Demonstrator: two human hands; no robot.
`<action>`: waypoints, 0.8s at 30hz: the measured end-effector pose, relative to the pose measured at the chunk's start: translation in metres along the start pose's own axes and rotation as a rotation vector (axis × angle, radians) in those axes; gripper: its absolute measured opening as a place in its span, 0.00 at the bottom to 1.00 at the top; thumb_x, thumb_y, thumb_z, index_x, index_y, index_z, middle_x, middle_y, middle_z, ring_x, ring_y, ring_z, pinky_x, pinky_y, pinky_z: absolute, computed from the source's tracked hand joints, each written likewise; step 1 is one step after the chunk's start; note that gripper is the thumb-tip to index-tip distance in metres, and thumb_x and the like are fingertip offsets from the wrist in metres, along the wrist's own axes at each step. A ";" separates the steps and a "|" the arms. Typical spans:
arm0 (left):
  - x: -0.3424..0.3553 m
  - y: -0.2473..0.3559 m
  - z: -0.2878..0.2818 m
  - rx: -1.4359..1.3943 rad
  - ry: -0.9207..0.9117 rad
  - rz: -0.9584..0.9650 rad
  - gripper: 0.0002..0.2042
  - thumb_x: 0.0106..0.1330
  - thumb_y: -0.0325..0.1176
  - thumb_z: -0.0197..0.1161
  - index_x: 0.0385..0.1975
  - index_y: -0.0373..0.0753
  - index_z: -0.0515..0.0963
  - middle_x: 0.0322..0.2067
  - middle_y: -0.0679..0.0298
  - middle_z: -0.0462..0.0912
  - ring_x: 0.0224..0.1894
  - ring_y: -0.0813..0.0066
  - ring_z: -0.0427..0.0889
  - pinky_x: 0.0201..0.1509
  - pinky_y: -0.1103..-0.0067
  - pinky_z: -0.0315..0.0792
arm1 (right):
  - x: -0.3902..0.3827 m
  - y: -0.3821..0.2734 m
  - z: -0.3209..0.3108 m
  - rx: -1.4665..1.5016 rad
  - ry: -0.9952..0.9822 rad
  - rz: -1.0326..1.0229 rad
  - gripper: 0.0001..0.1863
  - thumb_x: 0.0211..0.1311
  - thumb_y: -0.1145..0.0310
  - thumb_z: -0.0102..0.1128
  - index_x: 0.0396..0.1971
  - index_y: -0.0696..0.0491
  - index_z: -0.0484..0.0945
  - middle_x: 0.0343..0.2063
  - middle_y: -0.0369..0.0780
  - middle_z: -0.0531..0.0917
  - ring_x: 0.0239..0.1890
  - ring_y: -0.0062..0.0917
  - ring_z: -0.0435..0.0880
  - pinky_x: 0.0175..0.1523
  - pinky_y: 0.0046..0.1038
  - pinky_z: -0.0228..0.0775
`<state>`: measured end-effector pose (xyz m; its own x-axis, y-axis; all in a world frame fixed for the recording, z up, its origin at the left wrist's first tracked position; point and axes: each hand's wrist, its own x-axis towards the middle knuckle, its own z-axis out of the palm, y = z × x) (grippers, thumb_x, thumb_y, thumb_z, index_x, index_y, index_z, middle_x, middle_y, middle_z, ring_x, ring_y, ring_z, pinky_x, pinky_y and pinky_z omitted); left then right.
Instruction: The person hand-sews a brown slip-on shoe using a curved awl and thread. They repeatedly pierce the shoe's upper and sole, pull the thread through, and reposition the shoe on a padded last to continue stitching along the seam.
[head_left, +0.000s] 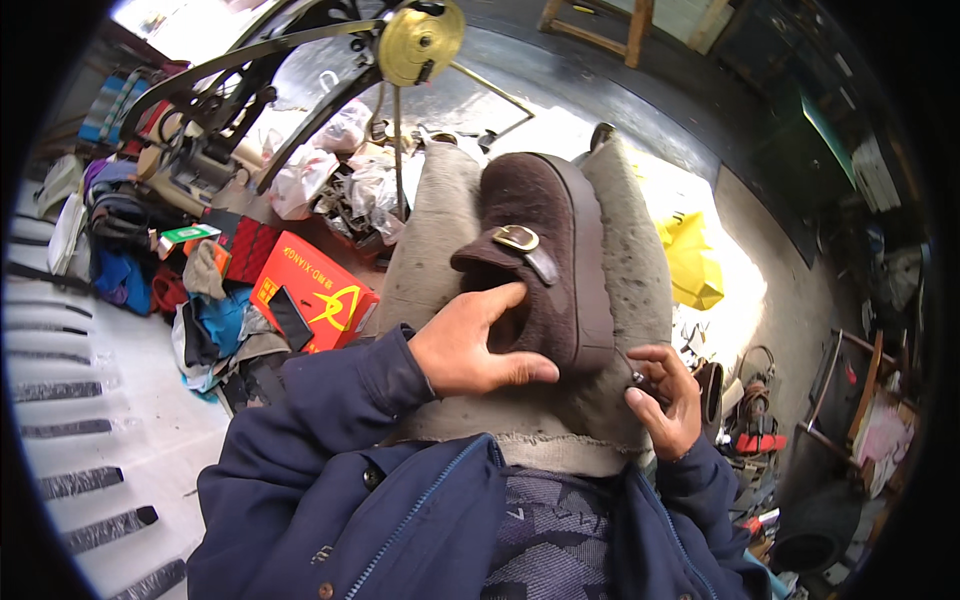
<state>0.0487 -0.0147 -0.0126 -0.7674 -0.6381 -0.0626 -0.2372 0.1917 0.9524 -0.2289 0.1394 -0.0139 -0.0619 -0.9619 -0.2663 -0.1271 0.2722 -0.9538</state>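
Observation:
A dark brown fuzzy shoe (pixel 560 270) with a thick sole lies on my lap, its toe pointing away from me. A strap with a pale metal buckle (pixel 516 238) crosses its upper. My left hand (pixel 465 345) grips the shoe at its opening, fingers reaching partly inside and thumb along the heel edge. To the right of the heel, my right hand (pixel 665 405) is closed in a pinch. Something tiny and shiny (pixel 637 378) shows at its fingertips, too small to name. Under the shoe, a worn grey-beige cloth (pixel 430 260) covers my legs.
A black hand-wheel machine with a gold wheel (pixel 420 45) stands ahead at left. A red box (pixel 315 290) with a dark phone (pixel 292 318) on it lies left of my knee, near plastic bags (pixel 300 185). A yellow bag (pixel 692 260) is at right. Dark strips (pixel 80 483) lie far left.

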 end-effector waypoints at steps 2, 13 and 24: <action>0.003 0.008 0.014 0.343 0.048 -0.024 0.45 0.48 0.60 0.83 0.54 0.28 0.73 0.43 0.42 0.84 0.48 0.38 0.84 0.51 0.61 0.80 | 0.005 -0.001 0.009 0.210 -0.118 0.017 0.32 0.64 0.69 0.65 0.67 0.59 0.69 0.29 0.30 0.71 0.30 0.12 0.65 0.37 0.19 0.55; 0.016 0.005 0.029 0.586 0.093 -0.113 0.36 0.48 0.58 0.83 0.43 0.29 0.81 0.33 0.45 0.87 0.38 0.44 0.88 0.43 0.62 0.82 | 0.024 -0.001 0.013 1.162 -0.149 -0.002 0.12 0.75 0.61 0.58 0.37 0.55 0.74 0.15 0.26 0.60 0.15 0.11 0.55 0.20 0.19 0.46; 0.030 0.023 0.032 -0.275 -0.036 -0.430 0.24 0.59 0.25 0.79 0.55 0.31 0.78 0.46 0.64 0.87 0.41 0.80 0.84 0.43 0.78 0.79 | 0.000 0.030 0.004 0.156 0.006 -0.174 0.19 0.79 0.64 0.55 0.26 0.58 0.76 0.16 0.33 0.71 0.19 0.19 0.68 0.28 0.24 0.60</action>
<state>0.0008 -0.0056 -0.0017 -0.6560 -0.5889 -0.4721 -0.3745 -0.2892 0.8810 -0.2290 0.1472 -0.0437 -0.0586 -0.9937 -0.0954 0.0178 0.0945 -0.9954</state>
